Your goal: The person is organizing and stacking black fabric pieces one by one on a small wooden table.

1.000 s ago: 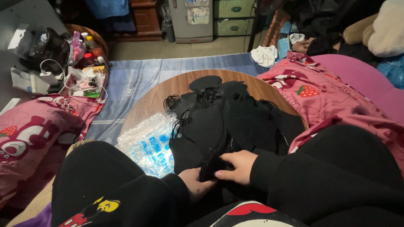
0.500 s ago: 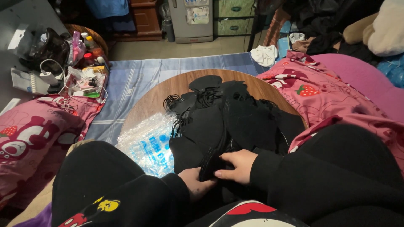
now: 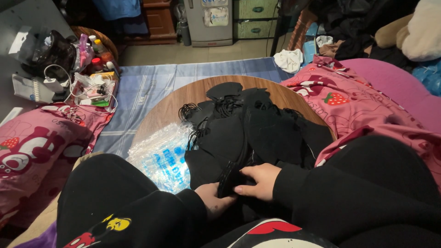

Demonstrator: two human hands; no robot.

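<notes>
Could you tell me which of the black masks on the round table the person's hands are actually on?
The folded black mask at the table's near edge: the left hand and right hand both grip it, while the others lie untouched in the pile beyond.

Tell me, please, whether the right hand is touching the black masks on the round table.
Touching. The head view shows the right hand resting flat on the near edge of the black masks, fingers pressed onto a folded stack.

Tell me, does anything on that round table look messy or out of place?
The black masks lie in a loose, sprawling heap, ear loops tangled, not stacked. Both hands, left and right, grip a small bunch at the near edge.
</notes>
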